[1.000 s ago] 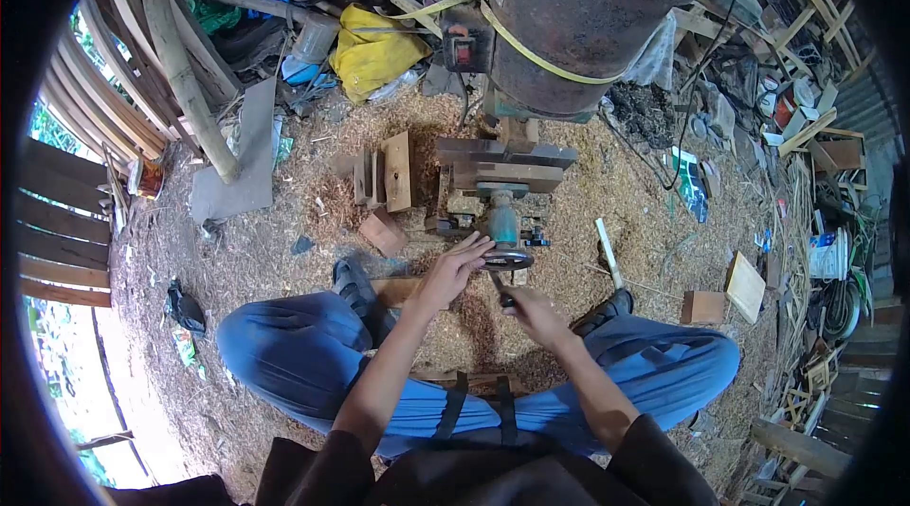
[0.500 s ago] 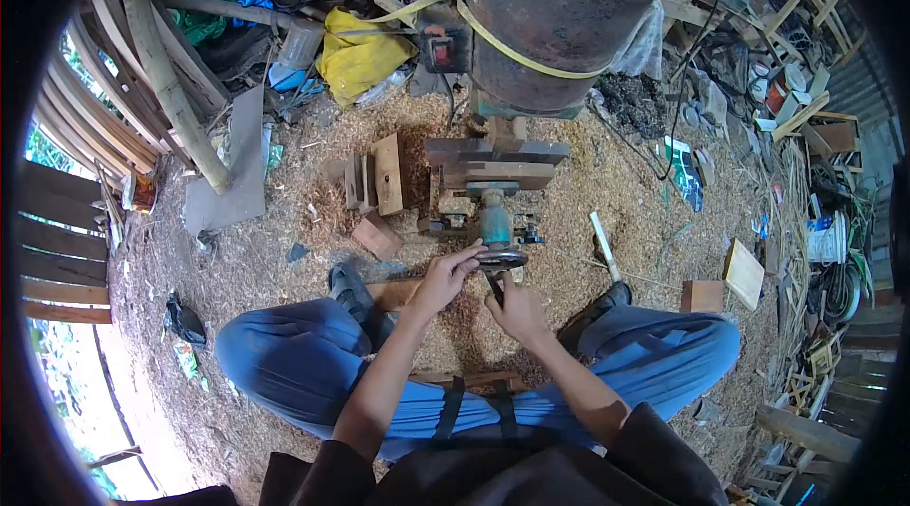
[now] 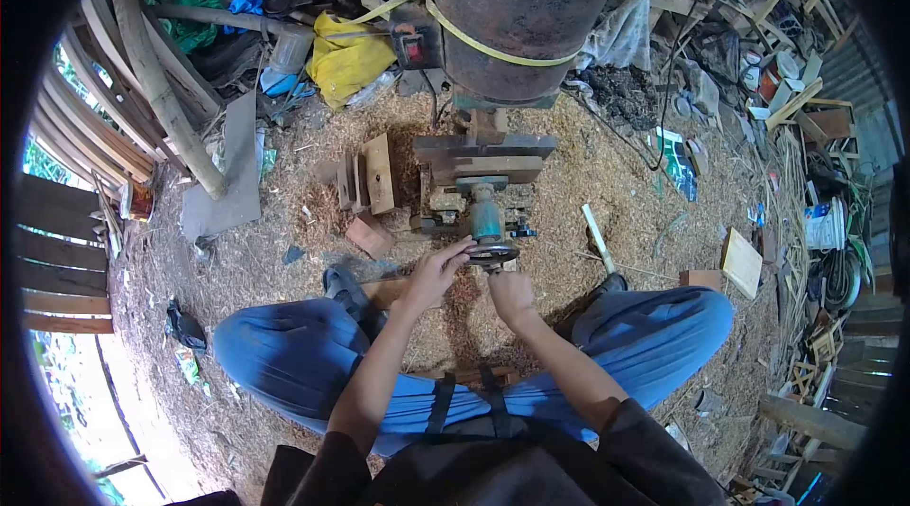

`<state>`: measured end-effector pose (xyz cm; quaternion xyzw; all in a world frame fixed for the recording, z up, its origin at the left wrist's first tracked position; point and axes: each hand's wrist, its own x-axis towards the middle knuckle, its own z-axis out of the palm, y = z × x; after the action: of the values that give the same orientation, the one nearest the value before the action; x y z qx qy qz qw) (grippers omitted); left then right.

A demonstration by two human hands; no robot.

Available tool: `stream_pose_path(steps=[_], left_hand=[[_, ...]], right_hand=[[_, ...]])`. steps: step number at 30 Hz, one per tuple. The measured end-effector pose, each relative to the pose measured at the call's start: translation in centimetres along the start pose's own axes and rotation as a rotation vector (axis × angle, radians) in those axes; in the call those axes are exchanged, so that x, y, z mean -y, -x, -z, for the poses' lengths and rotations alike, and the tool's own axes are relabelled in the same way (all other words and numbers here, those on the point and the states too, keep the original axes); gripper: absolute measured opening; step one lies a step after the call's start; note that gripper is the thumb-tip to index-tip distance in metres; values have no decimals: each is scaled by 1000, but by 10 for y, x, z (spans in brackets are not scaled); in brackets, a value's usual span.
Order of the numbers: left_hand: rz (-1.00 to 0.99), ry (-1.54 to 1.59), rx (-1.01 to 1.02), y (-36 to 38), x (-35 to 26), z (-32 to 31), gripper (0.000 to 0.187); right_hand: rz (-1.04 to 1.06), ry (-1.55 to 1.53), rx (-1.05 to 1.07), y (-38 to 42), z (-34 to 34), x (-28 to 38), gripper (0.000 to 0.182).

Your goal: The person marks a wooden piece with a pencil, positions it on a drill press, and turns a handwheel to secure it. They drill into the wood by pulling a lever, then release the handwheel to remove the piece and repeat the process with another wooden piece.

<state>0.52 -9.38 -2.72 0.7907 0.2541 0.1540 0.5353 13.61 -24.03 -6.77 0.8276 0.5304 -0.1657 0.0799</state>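
Observation:
A dark metal handwheel sits at the near end of a green cylindrical housing. My left hand has its fingers closed on the wheel's left rim. Just below the wheel, my right hand is curled in a fist around the wheel's handle, which its fingers now hide. Beyond the housing, stacked wooden bars stand crosswise in front of a large rusty drum with a yellow strap.
Wood blocks and a reddish block lie left of the machine. A pale stick rests near my right foot. A red switch box hangs by the drum, beside yellow cloth. Shavings cover the floor.
My right hand has closed over the dark handle that showed beneath the wheel before. My left hand stays at the left rim. The whole view has shifted slightly.

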Motion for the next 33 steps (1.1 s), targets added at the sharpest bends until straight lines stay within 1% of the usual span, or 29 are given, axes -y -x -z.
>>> stream_pose_path(steps=[2,3,4,6,7,10,11,13,14,16,17,18,20,21,23,24,26,28,30,31,33], left_hand=[[-20,-6,7,-4,-2,-4,35],[-36,-17,18,-5,-2,-6,34],[-41,-24,13,-6,-8,-4,34],[142,-88,102,-6,-18,-5,37],[-1,-72,54,-6,-4,-9,37],[31,-15,31,-6,0,-14,37],[102,-13,60,-6,2,-13,36],[96,8,76,-3,-3,-8,36],[72,31,78,-7,-4,-7,35],[88,66,79,-5,4,-3,35],[101,96,85,-3,7,-1,35],[103,90,82,-2,4,2,35],[145,55,95,-1,-3,8,36],[142,52,104,1,-4,8,36],[49,42,0,-1,-5,3,32],[42,50,8,-1,-2,-1,32],[8,50,-9,-4,6,-2,32],[51,86,5,-3,-1,-3,31],[-43,-20,-23,-5,-10,1,30],[-43,-26,-25,-7,-9,3,30],[-143,-98,-34,-8,-8,4,29]], right_hand=[[-5,-22,28,1,-10,-32,17],[11,-87,63,4,-15,-52,19],[33,-153,91,0,-17,-59,21],[42,-129,68,-8,-21,-54,24],[37,-105,69,0,-25,-55,26],[-27,-181,59,2,-19,-49,24],[-22,-189,63,0,-15,-48,24],[-30,-307,109,0,-6,-51,22],[-31,-308,108,1,-2,-44,22],[-93,-274,41,3,17,-9,27],[-90,-182,3,6,35,10,19],[-84,-186,2,5,35,20,19],[35,-31,77,6,36,34,15],[27,-37,75,7,37,39,15],[-4,-61,70,7,40,37,14],[-16,-56,70,8,38,36,14],[43,-13,39,7,36,35,14],[31,-72,32,7,30,31,14],[-103,-315,10,6,30,22,20],[-99,-319,8,4,20,15,20],[-112,-373,-31,2,-5,-5,33]])
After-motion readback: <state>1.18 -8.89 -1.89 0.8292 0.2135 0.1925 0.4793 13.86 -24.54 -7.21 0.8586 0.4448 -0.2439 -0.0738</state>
